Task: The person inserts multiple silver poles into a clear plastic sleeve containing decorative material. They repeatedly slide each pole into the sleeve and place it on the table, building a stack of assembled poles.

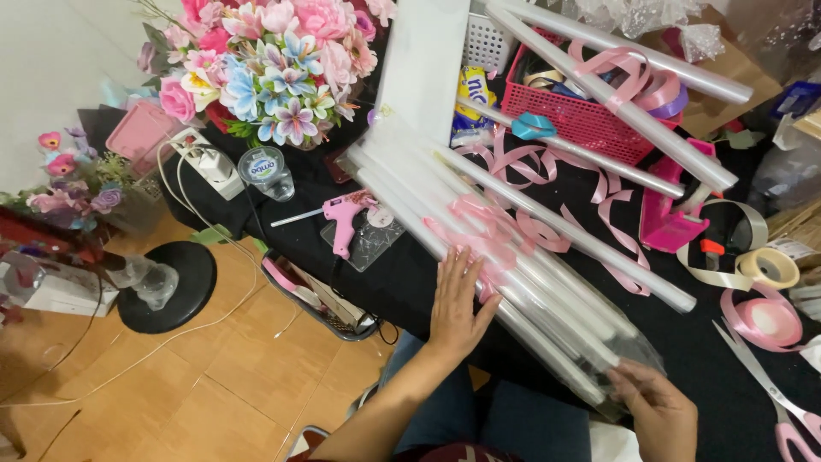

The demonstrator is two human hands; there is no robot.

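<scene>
Right hand (660, 412) and left hand (457, 301) press the clear cellophane rolls (547, 295).

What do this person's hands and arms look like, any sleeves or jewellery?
Both are bare: the left hand and right hand show no gloves, rings or watch, and no sleeve covers either forearm. Nails look short and unpainted.

Bright even light, sharp, edges bowed

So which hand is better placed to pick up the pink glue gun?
Probably the left. The left hand lies flat on the clear wrapped bundle, on the side of the glue gun, while the right hand grips the bundle's near end, farther away.
</scene>
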